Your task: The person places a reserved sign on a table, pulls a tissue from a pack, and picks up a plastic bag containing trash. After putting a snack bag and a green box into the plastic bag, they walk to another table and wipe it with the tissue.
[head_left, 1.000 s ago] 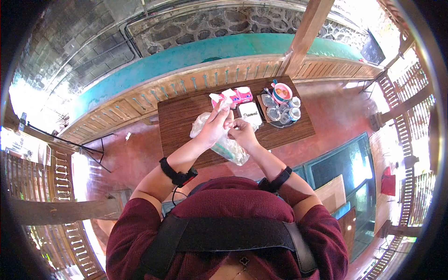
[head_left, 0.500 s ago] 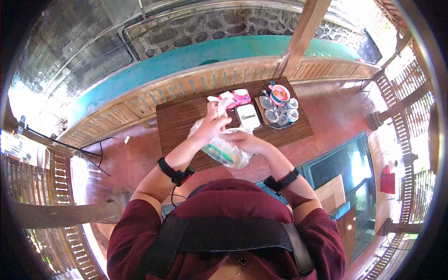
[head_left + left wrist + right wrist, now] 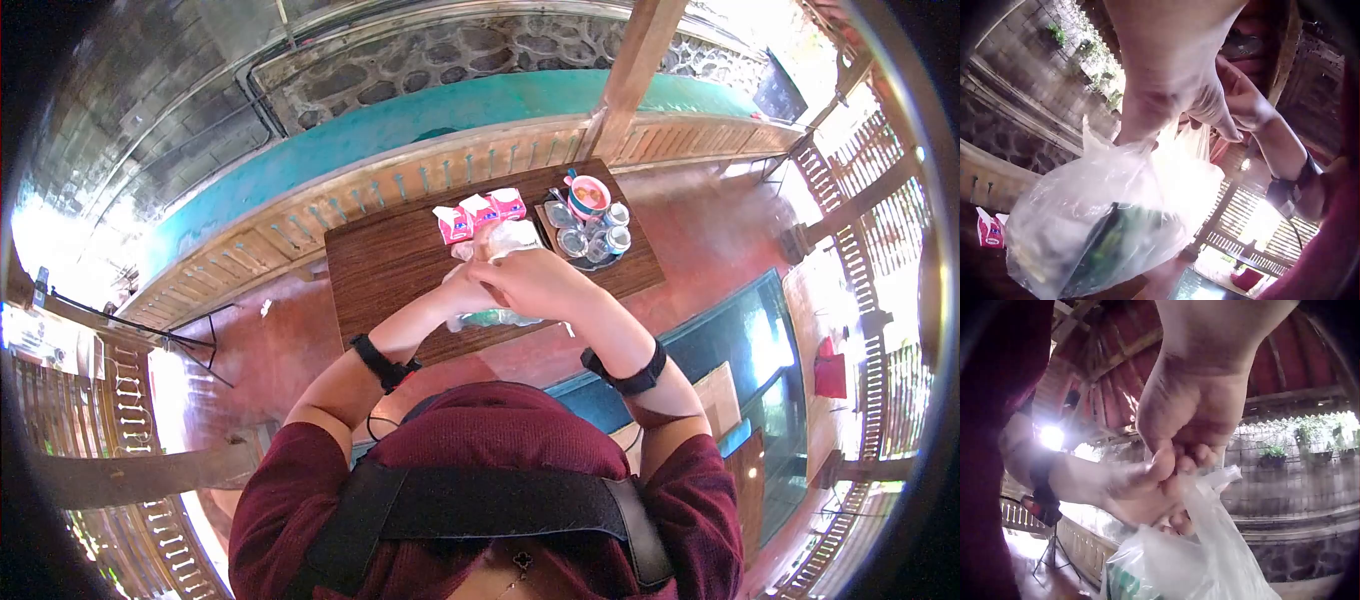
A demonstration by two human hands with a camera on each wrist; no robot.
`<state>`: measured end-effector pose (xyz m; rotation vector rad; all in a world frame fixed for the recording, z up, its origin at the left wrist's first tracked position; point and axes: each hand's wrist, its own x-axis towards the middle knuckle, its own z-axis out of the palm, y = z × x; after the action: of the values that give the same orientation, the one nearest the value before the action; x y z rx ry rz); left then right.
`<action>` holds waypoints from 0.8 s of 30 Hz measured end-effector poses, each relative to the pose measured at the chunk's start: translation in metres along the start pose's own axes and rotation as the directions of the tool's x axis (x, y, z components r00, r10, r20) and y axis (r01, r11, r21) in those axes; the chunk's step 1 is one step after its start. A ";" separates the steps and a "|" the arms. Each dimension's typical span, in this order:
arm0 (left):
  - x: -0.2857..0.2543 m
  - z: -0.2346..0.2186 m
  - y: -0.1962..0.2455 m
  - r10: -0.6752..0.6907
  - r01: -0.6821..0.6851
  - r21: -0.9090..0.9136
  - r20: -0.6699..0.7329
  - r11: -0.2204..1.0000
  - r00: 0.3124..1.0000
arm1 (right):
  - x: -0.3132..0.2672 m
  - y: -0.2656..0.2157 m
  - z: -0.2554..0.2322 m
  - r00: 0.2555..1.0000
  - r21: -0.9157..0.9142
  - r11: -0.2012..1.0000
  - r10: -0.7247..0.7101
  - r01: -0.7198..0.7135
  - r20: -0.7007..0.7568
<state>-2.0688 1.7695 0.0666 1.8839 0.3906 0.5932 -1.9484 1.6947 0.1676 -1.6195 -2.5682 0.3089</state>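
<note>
A translucent plastic bag (image 3: 1141,181) hangs below my hands, its top gathered in my left hand (image 3: 1166,94). Through its side show something dark green and something pale, both blurred. In the right wrist view, my right hand (image 3: 1191,419) has curled fingers pinching the bag's twisted top (image 3: 1200,487), close against the left hand (image 3: 1138,494). Seen from the head, the right hand (image 3: 545,285) crosses in front of the left hand (image 3: 468,292) and hides most of the bag, with a greenish part (image 3: 495,317) showing underneath.
On the brown wooden table (image 3: 385,270) stand pink tissue packs (image 3: 482,212). To their right a tray (image 3: 603,266) holds several glass jars (image 3: 573,242) and a pink-and-blue bowl (image 3: 588,196). A wooden railing (image 3: 440,170) runs behind the table.
The right hand has moved up and left to meet the left hand, turning over the bag's neck. The left hand has dropped a little toward the body.
</note>
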 end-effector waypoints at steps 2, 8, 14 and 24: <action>0.010 0.001 -0.014 0.132 -0.133 0.017 0.058 0.991 0.990 | 0.005 0.003 -0.007 0.998 0.102 0.995 -0.007 0.000 0.069; 0.014 0.010 -0.019 -0.125 0.132 -0.376 0.042 0.917 0.991 | 0.005 0.022 -0.016 0.990 0.286 0.956 0.101 -0.070 -0.096; 0.019 -0.001 -0.011 -0.111 0.120 -0.264 0.050 0.957 0.993 | -0.009 0.040 -0.005 0.935 0.472 0.860 0.307 -0.193 -0.178; -0.009 -0.008 -0.013 0.095 -0.119 0.171 0.140 0.978 0.986 | -0.015 0.013 0.020 0.999 0.321 0.946 0.042 -0.048 0.028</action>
<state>-2.0802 1.7755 0.0550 2.1142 0.2646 0.5159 -1.9344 1.6838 0.1455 -1.5599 -2.3415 0.7112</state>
